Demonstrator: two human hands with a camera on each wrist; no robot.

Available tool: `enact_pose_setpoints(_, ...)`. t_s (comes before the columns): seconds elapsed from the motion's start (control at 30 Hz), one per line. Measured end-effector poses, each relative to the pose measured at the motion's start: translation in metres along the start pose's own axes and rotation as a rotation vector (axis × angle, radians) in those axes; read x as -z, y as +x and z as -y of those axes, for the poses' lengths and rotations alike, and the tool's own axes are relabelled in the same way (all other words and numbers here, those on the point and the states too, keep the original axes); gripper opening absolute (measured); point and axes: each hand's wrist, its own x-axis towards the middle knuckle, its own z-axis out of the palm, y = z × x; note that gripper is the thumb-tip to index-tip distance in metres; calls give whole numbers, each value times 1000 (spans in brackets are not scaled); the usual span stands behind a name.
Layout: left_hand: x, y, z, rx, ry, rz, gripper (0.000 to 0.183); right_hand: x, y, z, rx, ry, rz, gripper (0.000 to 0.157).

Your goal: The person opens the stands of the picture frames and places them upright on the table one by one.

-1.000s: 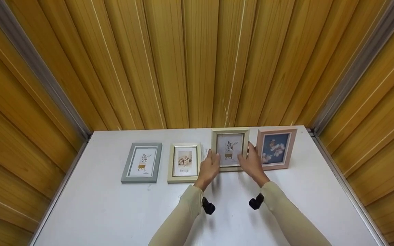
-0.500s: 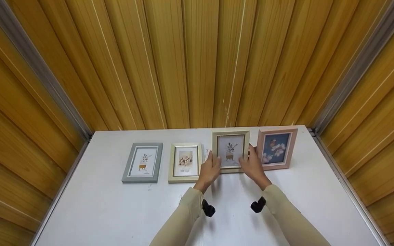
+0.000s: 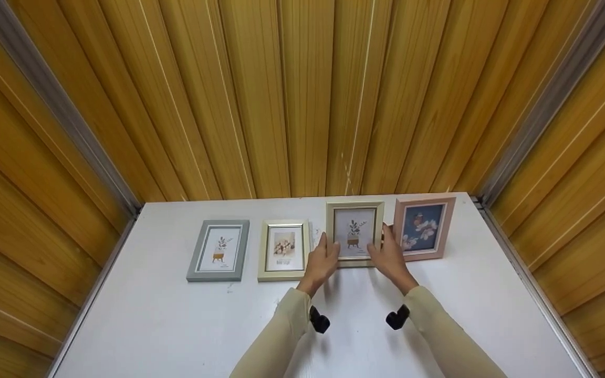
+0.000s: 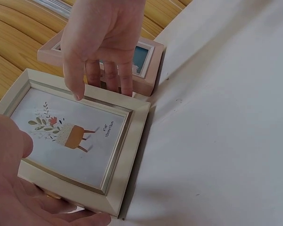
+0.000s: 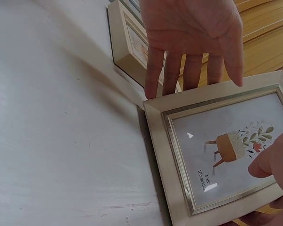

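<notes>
Both hands hold a cream picture frame [image 3: 355,260] with a potted-plant print, at the back right of the white table [image 3: 355,346]. My left hand [image 3: 321,263] grips its left side, thumb on the front and fingers around the edge. On the opposite side, my right hand [image 3: 390,262] grips likewise, its thumb over the glass in the right wrist view. The picture frame stands leaning back, its lower edge at the tabletop. Close behind the right fingers is a pink picture frame [image 3: 441,247] with a white-blossom picture. The back of the cream picture frame is hidden.
To the left are a second cream picture frame [image 3: 263,274] and a grey-green picture frame [image 3: 197,275]. Yellow wood-look panels [image 3: 308,105] rise behind the table and along both sides. Each sleeve has a black device [image 3: 319,320] at the wrist.
The held picture frame has shifted slightly toward me, and both hands have moved a little with it. The other picture frames stay in place.
</notes>
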Motion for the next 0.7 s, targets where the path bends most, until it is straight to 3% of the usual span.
enact_pose_setpoints(0.13, 0, 1, 1, -23, 33, -4, 65, 0, -1, 0, 2, -6, 4, 69)
enact_pose_setpoints(0.7, -1, 2, 1, -6, 0, 8, 66, 0, 1, -1, 2, -10, -15, 66)
